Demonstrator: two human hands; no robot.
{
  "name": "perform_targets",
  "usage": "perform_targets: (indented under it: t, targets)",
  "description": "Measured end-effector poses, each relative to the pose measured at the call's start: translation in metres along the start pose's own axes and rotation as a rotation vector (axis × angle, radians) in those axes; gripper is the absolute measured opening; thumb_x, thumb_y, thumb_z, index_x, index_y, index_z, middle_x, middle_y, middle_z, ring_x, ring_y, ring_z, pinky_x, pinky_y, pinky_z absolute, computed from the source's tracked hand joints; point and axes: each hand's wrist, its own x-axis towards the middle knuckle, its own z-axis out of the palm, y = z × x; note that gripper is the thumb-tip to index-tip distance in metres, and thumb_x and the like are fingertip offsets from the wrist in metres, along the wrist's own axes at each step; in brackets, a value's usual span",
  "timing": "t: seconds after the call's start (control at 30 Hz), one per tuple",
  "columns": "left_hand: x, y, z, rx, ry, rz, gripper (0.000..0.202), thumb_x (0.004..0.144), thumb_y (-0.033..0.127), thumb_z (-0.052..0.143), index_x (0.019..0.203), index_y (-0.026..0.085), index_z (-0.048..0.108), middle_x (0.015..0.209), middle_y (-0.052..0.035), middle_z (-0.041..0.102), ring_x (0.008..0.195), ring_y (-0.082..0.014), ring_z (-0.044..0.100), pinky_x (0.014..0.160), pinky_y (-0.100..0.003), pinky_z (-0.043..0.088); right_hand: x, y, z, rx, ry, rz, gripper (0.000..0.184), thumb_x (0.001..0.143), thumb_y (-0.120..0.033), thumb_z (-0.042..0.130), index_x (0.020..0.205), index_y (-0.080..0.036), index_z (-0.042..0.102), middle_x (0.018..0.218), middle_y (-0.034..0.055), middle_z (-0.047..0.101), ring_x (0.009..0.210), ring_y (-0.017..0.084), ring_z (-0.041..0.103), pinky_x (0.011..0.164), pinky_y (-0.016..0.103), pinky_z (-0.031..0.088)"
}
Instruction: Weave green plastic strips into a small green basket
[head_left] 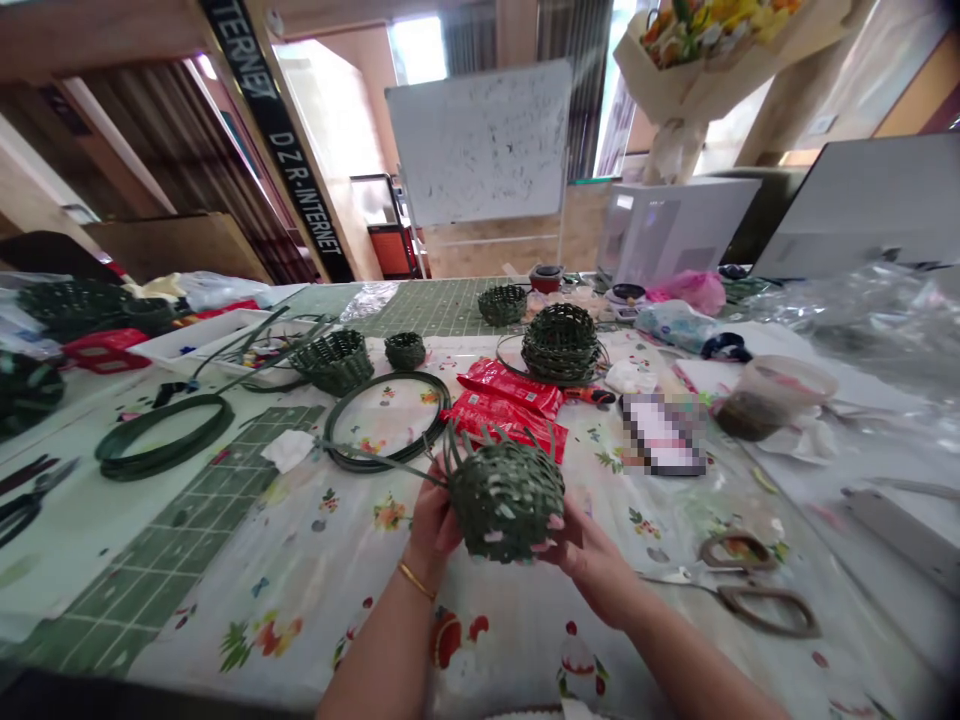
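Between both hands is a small dark green woven basket, tilted with its base toward me, held above the flowered tablecloth. Loose strip ends stick out at its far rim, and one long strip runs off to the left. My left hand grips its left side; a gold bracelet circles that wrist. On the right side, my right hand is closed around the lower edge, and some of its fingers are hidden behind the weave. Just beyond the basket lie red plastic packets and a coil of green strip.
Scissors lie at the right, with a phone and a plastic tub farther back. Behind the packets stands a round woven basket. A smaller basket and another coil are at the left.
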Motion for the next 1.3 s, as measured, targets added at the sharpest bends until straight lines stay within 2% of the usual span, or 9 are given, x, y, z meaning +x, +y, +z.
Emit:
perform_targets:
  t: [0.1, 0.2, 0.33, 0.6, 0.73, 0.87, 0.97, 1.17, 1.3]
  targets:
    - [-0.001, -0.001, 0.003, -0.077, -0.113, 0.003, 0.035, 0.053, 0.031, 0.082, 0.069, 0.019, 0.054, 0.059, 0.0042, 0.063, 0.051, -0.0106, 0.061, 0.051, -0.02, 0.052, 0.0, -0.001, -0.003, 0.019, 0.01, -0.037, 0.077, 0.06, -0.069, 0.063, 0.124, -0.028, 0.048, 0.117, 0.0101, 0.059, 0.092, 0.025, 0.06, 0.074, 0.039, 0.05]
    - [0.0, 0.001, 0.001, -0.101, -0.24, 0.006, 0.031, 0.054, 0.023, 0.082, 0.066, 0.016, 0.053, 0.059, 0.0017, 0.066, 0.041, -0.0097, 0.057, 0.039, -0.018, 0.048, 0.004, -0.001, -0.011, 0.099, 0.04, -0.07, 0.088, 0.056, -0.07, 0.065, 0.13, -0.028, 0.042, 0.129, 0.0106, 0.052, 0.111, 0.03, 0.052, 0.084, 0.044, 0.046]
    - [0.002, 0.002, -0.006, -0.104, -0.361, 0.037, 0.025, 0.062, 0.013, 0.076, 0.069, 0.015, 0.053, 0.068, -0.0007, 0.071, 0.026, -0.0056, 0.047, 0.024, -0.012, 0.034, 0.007, -0.002, -0.018, 0.174, 0.056, -0.041, 0.088, 0.056, -0.051, 0.077, 0.133, -0.03, 0.04, 0.142, 0.007, 0.039, 0.127, 0.029, 0.039, 0.1, 0.045, 0.034]
    - [-0.006, 0.014, -0.001, -0.023, -0.481, 0.005, 0.018, 0.072, 0.009, 0.067, 0.079, 0.016, 0.052, 0.066, 0.0008, 0.069, 0.045, -0.0194, 0.065, 0.031, -0.021, 0.051, 0.011, 0.004, -0.018, 0.263, 0.042, -0.115, 0.098, 0.044, -0.048, 0.084, 0.131, -0.032, 0.042, 0.14, 0.0063, 0.043, 0.128, 0.03, 0.038, 0.102, 0.046, 0.034]
    - [-0.015, 0.02, 0.011, 0.023, -0.398, -0.019, 0.021, 0.073, 0.019, 0.069, 0.078, 0.016, 0.049, 0.068, 0.0019, 0.069, 0.035, -0.0158, 0.06, 0.026, -0.016, 0.045, 0.01, 0.015, -0.014, 0.313, 0.045, -0.023, 0.075, 0.053, -0.054, 0.077, 0.12, -0.029, 0.055, 0.12, 0.0089, 0.061, 0.119, 0.029, 0.05, 0.097, 0.046, 0.038]
    - [-0.02, 0.02, 0.021, 0.027, -0.251, 0.009, 0.024, 0.071, 0.024, 0.071, 0.074, 0.016, 0.049, 0.057, 0.0052, 0.065, 0.028, -0.0118, 0.055, 0.021, -0.01, 0.035, 0.009, 0.024, -0.011, 0.376, 0.093, 0.076, 0.043, 0.061, -0.06, 0.069, 0.089, -0.027, 0.07, 0.096, 0.0051, 0.072, 0.105, 0.028, 0.06, 0.096, 0.046, 0.04]
    - [-0.021, 0.019, 0.021, 0.026, -0.271, -0.019, 0.023, 0.072, 0.026, 0.071, 0.074, 0.016, 0.051, 0.049, 0.007, 0.06, 0.027, -0.0116, 0.054, 0.021, -0.01, 0.032, 0.009, 0.027, -0.011, 0.442, 0.108, 0.165, 0.04, 0.059, -0.061, 0.07, 0.081, -0.028, 0.071, 0.093, 0.0035, 0.073, 0.101, 0.027, 0.063, 0.098, 0.048, 0.038]
    - [-0.021, 0.018, 0.014, 0.082, -0.365, -0.005, 0.017, 0.084, 0.033, 0.056, 0.084, 0.017, 0.052, 0.037, 0.0089, 0.05, 0.028, -0.0108, 0.054, 0.025, -0.01, 0.033, 0.011, 0.035, -0.019, 0.524, 0.175, 0.241, 0.049, 0.064, -0.062, 0.066, 0.097, -0.026, 0.069, 0.102, 0.0053, 0.071, 0.107, 0.027, 0.059, 0.102, 0.05, 0.033]
    - [-0.019, 0.021, 0.014, 0.095, -0.398, -0.094, 0.017, 0.086, 0.034, 0.054, 0.085, 0.018, 0.048, 0.035, 0.0094, 0.05, 0.026, -0.012, 0.053, 0.024, -0.011, 0.033, 0.011, 0.035, -0.023, 0.58, 0.143, 0.28, 0.046, 0.067, -0.059, 0.065, 0.097, -0.024, 0.069, 0.104, 0.0034, 0.071, 0.101, 0.025, 0.062, 0.099, 0.046, 0.038]
